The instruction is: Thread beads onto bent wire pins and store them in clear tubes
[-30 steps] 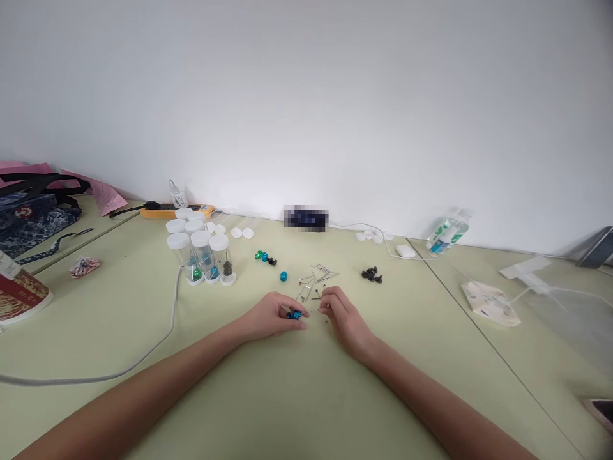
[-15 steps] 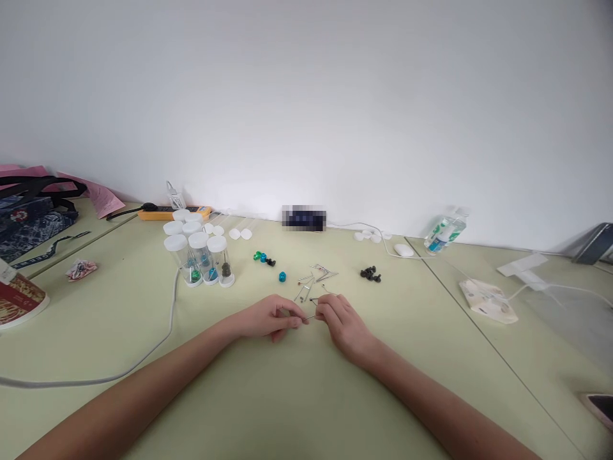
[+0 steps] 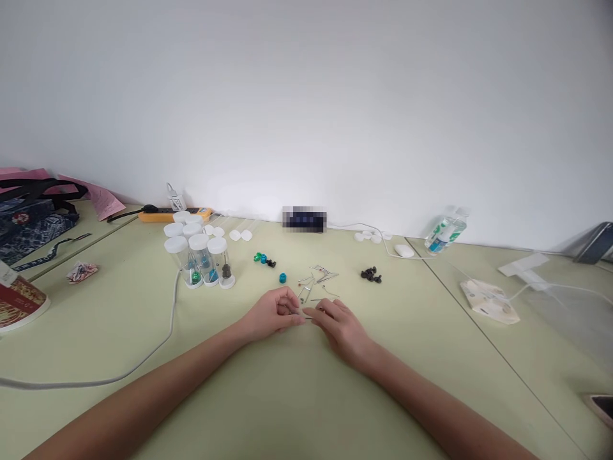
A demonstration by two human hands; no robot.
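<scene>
My left hand [image 3: 275, 313] and my right hand [image 3: 341, 326] nearly meet over the green table. Between their fingertips shows a thin dark rod [image 3: 308, 319]; my right hand pinches it. My left fingers are curled, thumb stretched toward the rod's end, and whether they grip it is hidden. Just beyond the hands lie several thin metal pieces [image 3: 325, 275]. A blue bead [image 3: 282, 278] sits to their left, with green, blue and black small parts [image 3: 264, 259] farther back. Small black parts [image 3: 370, 275] form a pile at the right.
Clear tubes with white caps [image 3: 198, 243] stand at the left, near an orange power strip [image 3: 158, 216] and a white cable [image 3: 170, 326]. White caps [image 3: 367, 236], a mouse [image 3: 403, 250] and a bottle [image 3: 445, 233] are at the back right. A paper cup [image 3: 22, 297] stands far left.
My left hand's fingers have lifted and curled slightly. My right forefinger has reached left toward the left thumb. A thin piece near my right hand now lies more exposed.
</scene>
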